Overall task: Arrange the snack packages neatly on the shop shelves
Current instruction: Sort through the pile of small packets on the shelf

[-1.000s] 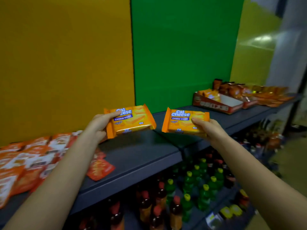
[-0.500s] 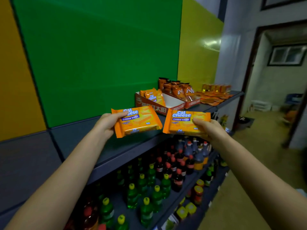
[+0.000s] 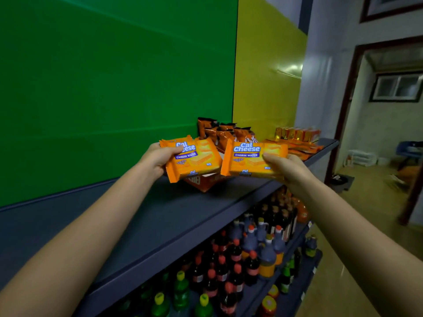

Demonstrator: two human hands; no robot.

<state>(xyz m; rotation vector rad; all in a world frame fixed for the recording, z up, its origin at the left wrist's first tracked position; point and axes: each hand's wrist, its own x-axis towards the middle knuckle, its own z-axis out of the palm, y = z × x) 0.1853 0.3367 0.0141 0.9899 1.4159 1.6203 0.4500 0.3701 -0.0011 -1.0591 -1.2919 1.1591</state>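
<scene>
Fronting both wafer packs (image 3: 251,159): red carton (image 3: 201,183), standing orange bags (image 3: 219,133).

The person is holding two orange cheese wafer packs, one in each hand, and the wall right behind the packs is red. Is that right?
Not quite. The head view shows the left hand and right hand each holding a cheese wafer pack, but the wall behind them is green, not red.

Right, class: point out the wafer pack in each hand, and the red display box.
left wafer pack (image 3: 194,157), head view, middle of its front.
right wafer pack (image 3: 250,160), head view, printed front.
red display box (image 3: 201,183), head view, front corner below the packs.
</scene>
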